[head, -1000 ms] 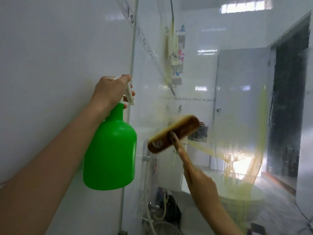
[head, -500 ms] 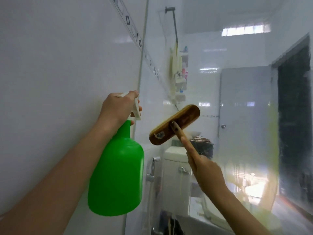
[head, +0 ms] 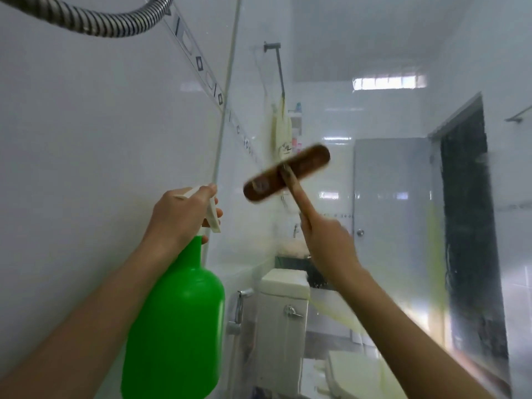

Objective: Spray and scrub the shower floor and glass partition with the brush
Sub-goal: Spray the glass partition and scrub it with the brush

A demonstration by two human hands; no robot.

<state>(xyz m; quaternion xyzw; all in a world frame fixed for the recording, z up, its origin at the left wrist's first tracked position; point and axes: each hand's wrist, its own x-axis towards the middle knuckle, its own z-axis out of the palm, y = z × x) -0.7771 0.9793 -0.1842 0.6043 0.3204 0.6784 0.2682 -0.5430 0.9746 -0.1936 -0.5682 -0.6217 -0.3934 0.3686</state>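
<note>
Brush (head: 286,173) above right hand (head: 328,246)

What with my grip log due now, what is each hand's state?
Left hand: closed, holding the bottle by its spray head.
Right hand: closed, holding the brush by its handle.

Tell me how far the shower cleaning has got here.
Yellowish spray streaks already run down the glass partition. The right hand holds the brush up at the glass; the left hand grips the green spray bottle. The floor is out of view, so unjudged.
</note>
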